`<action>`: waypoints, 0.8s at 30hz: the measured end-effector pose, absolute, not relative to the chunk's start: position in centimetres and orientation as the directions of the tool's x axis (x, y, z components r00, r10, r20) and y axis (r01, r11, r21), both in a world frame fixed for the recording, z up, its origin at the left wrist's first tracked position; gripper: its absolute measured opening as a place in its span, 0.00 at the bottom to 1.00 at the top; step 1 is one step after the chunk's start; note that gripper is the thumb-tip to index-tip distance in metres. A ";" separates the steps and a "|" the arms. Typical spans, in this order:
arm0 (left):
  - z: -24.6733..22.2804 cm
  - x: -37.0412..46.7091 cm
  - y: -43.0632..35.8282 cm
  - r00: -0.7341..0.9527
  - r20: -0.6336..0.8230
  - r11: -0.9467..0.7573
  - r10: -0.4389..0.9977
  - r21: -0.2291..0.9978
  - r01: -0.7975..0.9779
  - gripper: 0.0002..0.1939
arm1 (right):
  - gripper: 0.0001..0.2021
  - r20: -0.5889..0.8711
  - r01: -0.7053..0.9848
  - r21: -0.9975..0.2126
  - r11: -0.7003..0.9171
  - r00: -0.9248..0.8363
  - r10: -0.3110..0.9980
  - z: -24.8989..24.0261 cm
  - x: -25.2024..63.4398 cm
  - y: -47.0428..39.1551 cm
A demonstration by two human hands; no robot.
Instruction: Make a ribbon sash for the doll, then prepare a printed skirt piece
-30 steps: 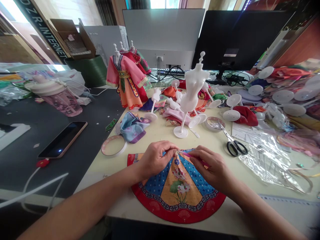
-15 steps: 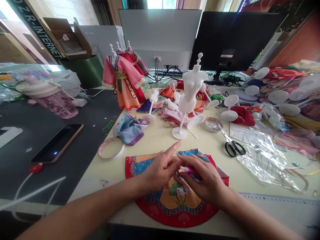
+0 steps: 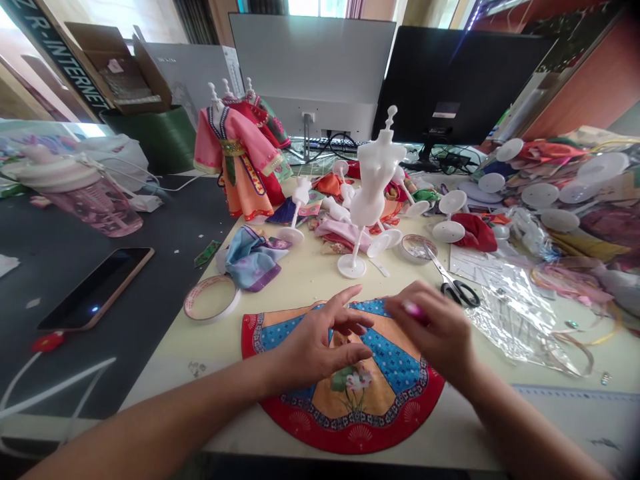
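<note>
Loosely spread, left hand over semicircular cloth; right hand pinches pink object.

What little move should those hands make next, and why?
Perhaps press the left hand flat on the patterned cloth to steady it: its fingers are spread and seem to grip nothing, while the right hand holds something pink near the cloth's upper edge.

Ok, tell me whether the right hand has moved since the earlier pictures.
Yes. Judged against the standing white dress form, the right hand has shifted to the right, closer to the scissors.
</note>
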State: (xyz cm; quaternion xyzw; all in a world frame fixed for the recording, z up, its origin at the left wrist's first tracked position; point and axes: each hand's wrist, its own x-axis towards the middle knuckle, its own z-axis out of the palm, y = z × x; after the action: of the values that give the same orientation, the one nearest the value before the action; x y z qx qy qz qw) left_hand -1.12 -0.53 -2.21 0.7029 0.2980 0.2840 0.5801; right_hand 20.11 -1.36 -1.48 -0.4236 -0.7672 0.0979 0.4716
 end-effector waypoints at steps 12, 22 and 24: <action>-3.0 -1.2 -1.0 0.744 0.651 -0.987 0.153 0.144 0.076 0.17 | 0.21 0.373 0.893 -0.451 -0.015 0.203 0.905 -1.3 30.6 8.6; -3.6 -1.3 -1.0 0.743 0.660 -0.994 0.109 0.084 0.072 0.16 | 0.05 0.244 0.977 -0.177 -0.117 0.158 0.957 -1.0 29.7 11.5; -3.7 -1.3 -1.0 0.743 0.660 -0.994 0.107 0.080 0.072 0.16 | 0.05 0.232 0.980 -0.161 -0.113 0.149 0.961 -1.0 29.6 11.6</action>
State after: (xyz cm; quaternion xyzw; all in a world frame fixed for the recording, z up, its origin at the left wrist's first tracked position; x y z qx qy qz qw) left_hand -1.29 -0.99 -3.73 0.9333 0.0480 0.3550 0.0244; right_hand 29.62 11.57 -1.01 -0.7453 -0.6513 -0.0349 0.1386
